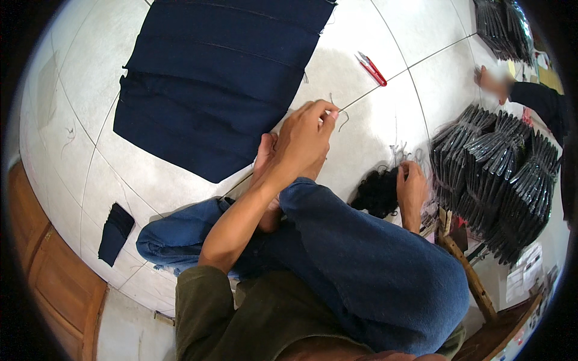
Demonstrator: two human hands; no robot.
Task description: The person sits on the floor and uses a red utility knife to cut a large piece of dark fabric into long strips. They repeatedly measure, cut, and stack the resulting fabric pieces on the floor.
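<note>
My left hand [307, 135] reaches across my bare foot [265, 147], its thumb and fingertips pinched on a thin thread. Just left of it lies a large navy fabric piece [211, 84] with seams across it. Red-handled snips [373, 69] lie above the hand on the tiles. My right hand [411, 189] is beside my denim-covered knee [367, 259], fingers curled closed at a dark tangled heap of threads [376, 192]; loose strands show above it, but what it grips is unclear.
Several shiny dark bundles [487, 180] are piled at the right, more [503, 30] above. Another person's dark sleeve [536, 105] reaches in between them. A small navy fabric stack [115, 234] lies at the left, near a wooden door [66, 295]. Wooden pieces [469, 277] stand at lower right.
</note>
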